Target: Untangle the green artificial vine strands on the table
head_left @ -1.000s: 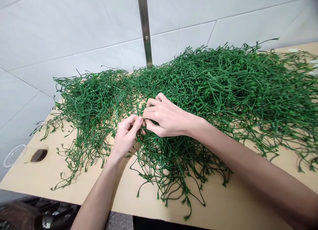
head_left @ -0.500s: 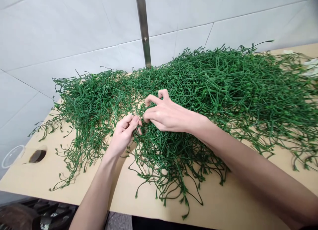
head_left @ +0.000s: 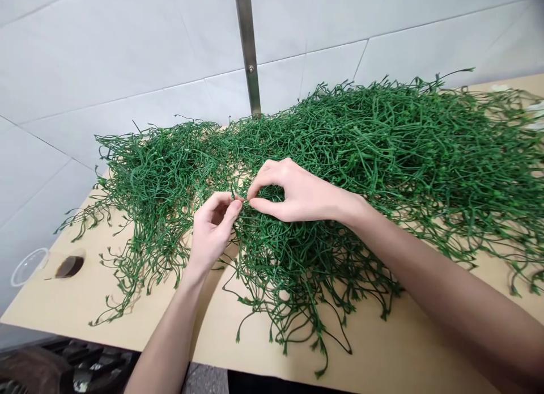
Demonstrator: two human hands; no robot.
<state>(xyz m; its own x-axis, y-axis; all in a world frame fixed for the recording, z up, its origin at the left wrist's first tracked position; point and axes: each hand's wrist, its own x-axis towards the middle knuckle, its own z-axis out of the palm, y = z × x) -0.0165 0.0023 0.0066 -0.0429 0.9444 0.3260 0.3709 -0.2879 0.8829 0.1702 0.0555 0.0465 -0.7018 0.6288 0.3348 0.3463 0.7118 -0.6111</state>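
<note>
A large tangle of thin green plastic stems [head_left: 382, 150] lies spread across a tan cardboard sheet [head_left: 403, 354]. My left hand [head_left: 211, 233] pinches a stem between thumb and fingers at the near middle of the pile. My right hand [head_left: 293, 193] meets it from the right, thumb and forefinger closed in a ring on the same spot of stems. The two sets of fingertips almost touch. What exactly lies between the fingertips is too small to make out beyond green stem.
A white tiled wall [head_left: 106, 71] rises behind, with a metal strip [head_left: 249, 48] running up it. A clear plastic cup [head_left: 46, 266] with dark liquid lies on its side at the cardboard's left end. Dark objects [head_left: 51, 365] sit below the near edge.
My right hand's fingers, earlier partly spread, have curled into a thumb-and-forefinger pinch. My left hand stays pinched at the same spot. The view shifted slightly.
</note>
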